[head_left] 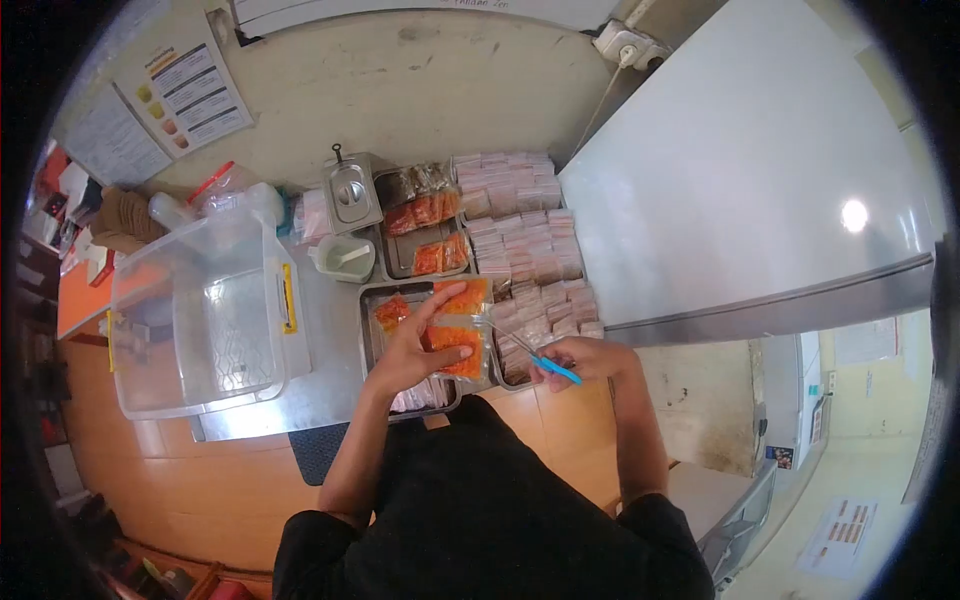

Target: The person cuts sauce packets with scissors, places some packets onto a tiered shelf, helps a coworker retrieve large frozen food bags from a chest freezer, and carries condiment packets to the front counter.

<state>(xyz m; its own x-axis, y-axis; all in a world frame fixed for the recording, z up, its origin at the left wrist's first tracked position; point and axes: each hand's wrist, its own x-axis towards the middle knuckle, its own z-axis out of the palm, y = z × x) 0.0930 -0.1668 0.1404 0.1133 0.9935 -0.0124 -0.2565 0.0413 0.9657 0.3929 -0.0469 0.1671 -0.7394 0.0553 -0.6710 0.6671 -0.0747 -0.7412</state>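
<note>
The right hand (588,358) has its fingers closed around blue-handled scissors (556,369), just right of the near tray (363,320); the blades point at the clear seam between two orange packets (465,337). The left hand (405,350) grips those packets over the right side of the near tray, thumb and one finger spread across them, the other fingers out of sight, probably underneath. For a clean snip, I would pull the plastic taut, guide the blades along the middle of the seam, clear of both fillings, and hold the left thumb out of their line.

Beyond the near tray, a far tray (400,247) bears more packets; rows of pale packets (520,235) lie to the near tray's right and on past it. A white tub (343,258) and a lidded steel container (350,195) stand beyond its left corner. The metal surface (330,403) runs left from it to a clear bin (215,325). Farther out are a stained wall (430,85) behind it, a big white appliance (750,190) to its right and orange floor tiles (250,468) below
</note>
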